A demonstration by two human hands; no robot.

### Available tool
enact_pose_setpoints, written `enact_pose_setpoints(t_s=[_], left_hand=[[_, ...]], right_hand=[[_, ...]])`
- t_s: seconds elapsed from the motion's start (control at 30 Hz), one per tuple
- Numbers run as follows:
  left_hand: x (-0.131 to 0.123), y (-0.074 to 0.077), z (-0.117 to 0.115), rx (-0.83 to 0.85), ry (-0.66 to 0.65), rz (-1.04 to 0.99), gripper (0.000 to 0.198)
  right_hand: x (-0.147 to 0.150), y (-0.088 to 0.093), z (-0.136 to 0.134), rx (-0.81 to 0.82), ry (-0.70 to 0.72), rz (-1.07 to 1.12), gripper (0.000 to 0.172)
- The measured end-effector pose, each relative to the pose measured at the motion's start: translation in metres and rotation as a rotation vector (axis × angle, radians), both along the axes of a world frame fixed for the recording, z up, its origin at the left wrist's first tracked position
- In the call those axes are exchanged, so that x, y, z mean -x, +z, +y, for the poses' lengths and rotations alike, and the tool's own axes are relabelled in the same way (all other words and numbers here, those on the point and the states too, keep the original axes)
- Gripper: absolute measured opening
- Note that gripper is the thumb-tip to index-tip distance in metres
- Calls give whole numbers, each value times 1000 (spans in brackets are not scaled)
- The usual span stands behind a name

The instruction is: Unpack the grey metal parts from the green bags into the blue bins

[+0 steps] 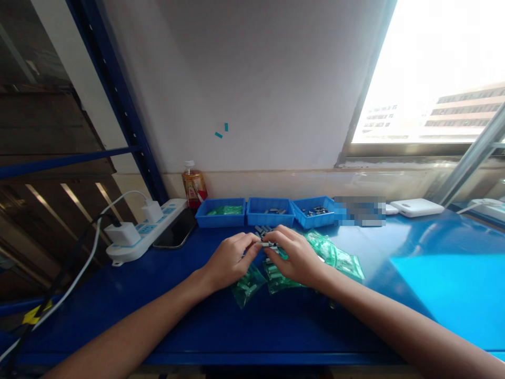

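Observation:
My left hand (232, 258) and my right hand (294, 252) meet over the blue table, fingers pinched on a small pale cylindrical part (265, 245) between them. The left fingertips grip its left end; the right fingers close on its other end. Just behind lie several loose metal parts (262, 230). Below the hands are green plastic bags of parts, one small bag (248, 285) near the left wrist and another bag (278, 279) under the right hand. A further green bag (339, 255) lies beyond my right wrist.
Three blue bins stand along the back: a left bin (220, 222) with green bags, a middle bin (270, 220) and a right bin (305, 221) with small metal parts. At left are a power strip (136, 250), a phone (175, 230) and a bottle (194, 184). A white device (418, 207) sits back right.

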State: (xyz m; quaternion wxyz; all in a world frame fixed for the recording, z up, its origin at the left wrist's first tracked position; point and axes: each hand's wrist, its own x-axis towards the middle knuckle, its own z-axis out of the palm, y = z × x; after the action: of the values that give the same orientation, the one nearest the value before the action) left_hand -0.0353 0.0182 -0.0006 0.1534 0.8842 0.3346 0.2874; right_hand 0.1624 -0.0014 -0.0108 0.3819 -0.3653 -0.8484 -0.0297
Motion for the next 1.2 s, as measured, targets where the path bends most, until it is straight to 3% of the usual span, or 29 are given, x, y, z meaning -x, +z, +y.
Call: enact_pose_setpoints(t_s=[0.43,0.83,0.93,1.07,1.2], left_hand=[[-1,-3,0,-4,59,-56,21],[0,-2,0,-11,35,-53,22],[0,-5,1,-33,30,-83,32],[0,-4,0,-80,34,-50,18],[0,-2,0,-77,35,-37,21]], right_hand=[[2,3,-2,-6,-52,5,14],[2,1,0,-33,-36,19,9],[2,1,-1,-21,-45,27,11],[2,2,-1,-9,-24,20,16],[1,3,-2,17,-30,33,12]])
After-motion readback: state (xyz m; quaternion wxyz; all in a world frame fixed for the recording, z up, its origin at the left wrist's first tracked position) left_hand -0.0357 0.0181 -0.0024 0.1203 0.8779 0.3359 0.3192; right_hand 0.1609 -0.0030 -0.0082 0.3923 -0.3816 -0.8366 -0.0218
